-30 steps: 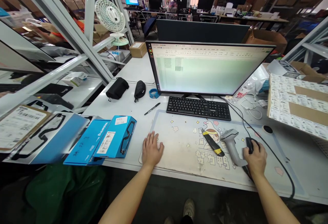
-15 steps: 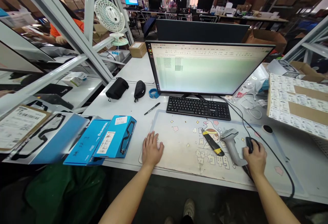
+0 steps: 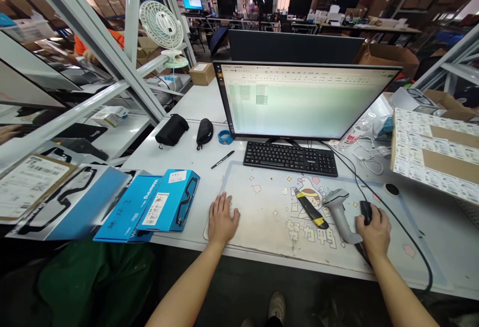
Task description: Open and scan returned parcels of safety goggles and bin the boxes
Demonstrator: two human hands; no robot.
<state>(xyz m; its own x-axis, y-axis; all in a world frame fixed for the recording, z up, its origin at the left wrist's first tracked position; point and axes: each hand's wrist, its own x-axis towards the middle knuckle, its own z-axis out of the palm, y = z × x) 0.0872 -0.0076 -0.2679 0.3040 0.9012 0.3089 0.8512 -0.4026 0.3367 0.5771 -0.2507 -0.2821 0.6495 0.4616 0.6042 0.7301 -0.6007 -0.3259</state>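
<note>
My left hand (image 3: pixel 222 219) lies flat on the left edge of the desk mat (image 3: pixel 258 227), fingers apart and nothing in it. On the right side of the mat, my right hand (image 3: pixel 375 229) is wrapped over a black computer mouse (image 3: pixel 365 210). Just left of that hand lies a grey barcode scanner (image 3: pixel 341 217). Beside the scanner is a black and yellow utility knife (image 3: pixel 312 209). A black keyboard (image 3: pixel 290 158) sits behind the mat, below a lit monitor (image 3: pixel 303 102) showing a spreadsheet.
Blue boxes (image 3: pixel 172 199) lie left of my left hand. A pen (image 3: pixel 222 160), blue tape roll (image 3: pixel 225 137) and black pouches (image 3: pixel 204 132) are behind them. A sheet of labels on cardboard (image 3: pixel 434 142) stands at right. A black cable (image 3: pixel 396 217) crosses the mat. A person in orange is at far left.
The view has shifted very slightly. Both hands stay in place, the right one on the mouse. The spreadsheet looks the same.
</note>
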